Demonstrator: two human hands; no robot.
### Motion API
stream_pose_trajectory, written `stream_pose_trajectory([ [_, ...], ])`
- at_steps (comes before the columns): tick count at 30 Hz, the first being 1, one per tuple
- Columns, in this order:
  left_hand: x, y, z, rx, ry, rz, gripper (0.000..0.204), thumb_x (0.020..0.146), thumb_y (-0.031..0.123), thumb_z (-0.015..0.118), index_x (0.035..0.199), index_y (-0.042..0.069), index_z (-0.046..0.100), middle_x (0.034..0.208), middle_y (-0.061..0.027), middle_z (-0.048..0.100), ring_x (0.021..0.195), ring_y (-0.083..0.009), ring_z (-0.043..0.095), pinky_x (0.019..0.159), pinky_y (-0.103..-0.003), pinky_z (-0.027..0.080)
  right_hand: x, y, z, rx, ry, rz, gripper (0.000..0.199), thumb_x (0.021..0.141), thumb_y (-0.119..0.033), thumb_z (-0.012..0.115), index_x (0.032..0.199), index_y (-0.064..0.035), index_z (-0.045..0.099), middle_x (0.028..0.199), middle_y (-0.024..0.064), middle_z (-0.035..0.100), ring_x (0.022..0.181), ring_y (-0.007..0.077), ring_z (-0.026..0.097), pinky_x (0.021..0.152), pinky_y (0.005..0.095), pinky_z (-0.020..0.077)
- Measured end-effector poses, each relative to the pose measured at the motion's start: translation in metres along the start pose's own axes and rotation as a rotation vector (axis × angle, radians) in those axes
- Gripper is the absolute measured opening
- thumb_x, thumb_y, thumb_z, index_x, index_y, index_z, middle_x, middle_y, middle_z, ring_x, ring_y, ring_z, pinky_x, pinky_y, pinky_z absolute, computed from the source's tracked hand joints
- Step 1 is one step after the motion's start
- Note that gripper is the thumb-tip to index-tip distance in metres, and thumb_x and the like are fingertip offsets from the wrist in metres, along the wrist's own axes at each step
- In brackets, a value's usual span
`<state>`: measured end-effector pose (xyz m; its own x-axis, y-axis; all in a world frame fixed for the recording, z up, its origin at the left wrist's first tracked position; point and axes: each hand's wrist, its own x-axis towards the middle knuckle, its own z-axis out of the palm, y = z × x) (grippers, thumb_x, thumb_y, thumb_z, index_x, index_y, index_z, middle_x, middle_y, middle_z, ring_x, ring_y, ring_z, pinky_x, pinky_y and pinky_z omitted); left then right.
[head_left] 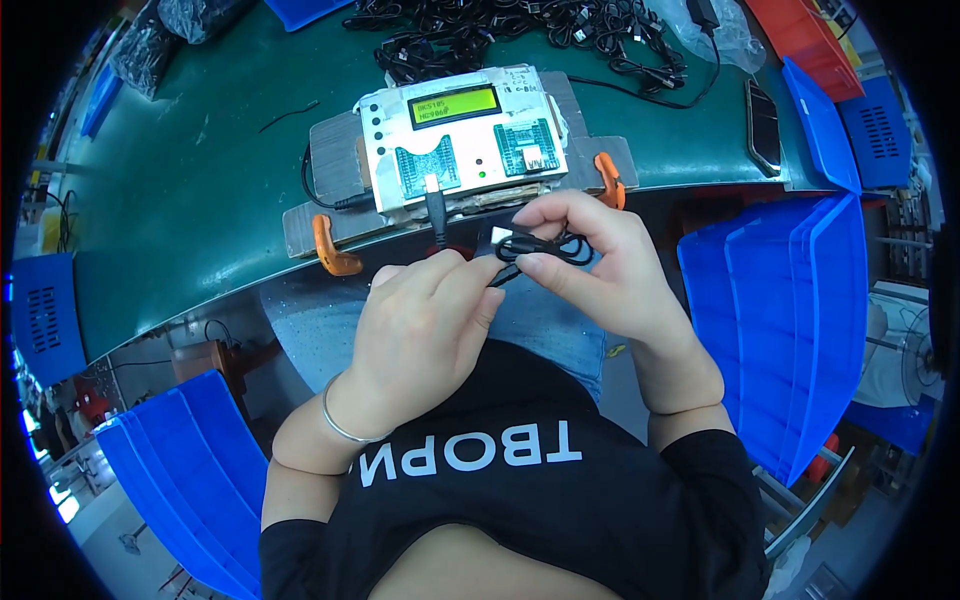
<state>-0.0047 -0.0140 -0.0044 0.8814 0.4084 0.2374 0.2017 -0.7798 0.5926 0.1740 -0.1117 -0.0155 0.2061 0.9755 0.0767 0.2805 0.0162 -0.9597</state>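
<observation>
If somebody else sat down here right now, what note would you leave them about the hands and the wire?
Left hand: closed around one end of the black cable.
Right hand: pinches the cable's coiled loop between thumb and fingers.
Tester box with a lit green screen is clamped to the green table; a black plug sits in its left socket.
Done: one plug is in.
Left: the right socket looks empty; a heap of black cables lies behind the box.

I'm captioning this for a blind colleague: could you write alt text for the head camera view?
Seen from above, a person's left hand and right hand hold a coiled black cable between them at the edge of a green workbench. One cable end is plugged into a small tester box with a lit yellow-green screen, clamped to the bench; blue bins stand at both sides.
</observation>
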Motion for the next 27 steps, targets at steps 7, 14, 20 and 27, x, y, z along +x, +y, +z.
stream_pose_trajectory([
  [7, -0.001, 0.006, 0.013, 0.121, 0.031, 0.076, 0.031, 0.078, 0.008, 0.064, 0.108, 0.006, 0.059, 0.074, -0.004, 0.055, 0.07, -0.0204, 0.057, 0.064, -0.033, 0.037, -0.001, 0.003, -0.002, -0.296, -0.011, -0.006, 0.021, 0.082, -0.008, 0.063, 0.1, 0.0027, 0.061, 0.081, 0.01, 0.066, 0.074, 0.0166, 0.064, 0.067, 0.0262, 0.0495],
  [14, 0.002, 0.004, 0.012, 0.057, 0.034, 0.099, 0.032, 0.078, 0.007, 0.063, 0.109, 0.006, 0.058, 0.074, -0.0043, 0.055, 0.069, -0.0206, 0.056, 0.064, -0.032, 0.037, -0.009, 0.023, 0.023, -0.068, 0.258, 0.089, 0.02, 0.095, -0.015, 0.049, 0.094, 0.0028, 0.059, 0.076, 0.0084, 0.063, 0.062, 0.0138, 0.06, 0.058, 0.0234, 0.0471],
  [20, 0.004, 0.002, 0.011, 0.012, 0.077, 0.121, 0.033, 0.077, 0.005, 0.063, 0.109, 0.005, 0.057, 0.073, -0.0049, 0.055, 0.068, -0.0208, 0.056, 0.063, -0.032, 0.037, -0.002, 0.027, 0.041, 0.699, 0.444, 0.292, 0.024, 0.097, -0.021, 0.046, 0.095, 0.0006, 0.056, 0.072, 0.0051, 0.06, 0.053, 0.0078, 0.052, 0.052, 0.0191, 0.0433],
  [27, 0.004, -0.003, 0.011, 0.012, 0.053, 0.124, 0.04, 0.073, 0.008, 0.067, 0.111, 0.006, 0.056, 0.076, -0.0033, 0.053, 0.069, -0.0184, 0.057, 0.062, -0.031, 0.037, 0.006, 0.018, 0.054, 0.833, 0.625, 0.273, 0.02, 0.097, -0.02, 0.047, 0.096, -0.0011, 0.054, 0.072, 0.0067, 0.062, 0.056, 0.0082, 0.054, 0.053, 0.0187, 0.0445],
])
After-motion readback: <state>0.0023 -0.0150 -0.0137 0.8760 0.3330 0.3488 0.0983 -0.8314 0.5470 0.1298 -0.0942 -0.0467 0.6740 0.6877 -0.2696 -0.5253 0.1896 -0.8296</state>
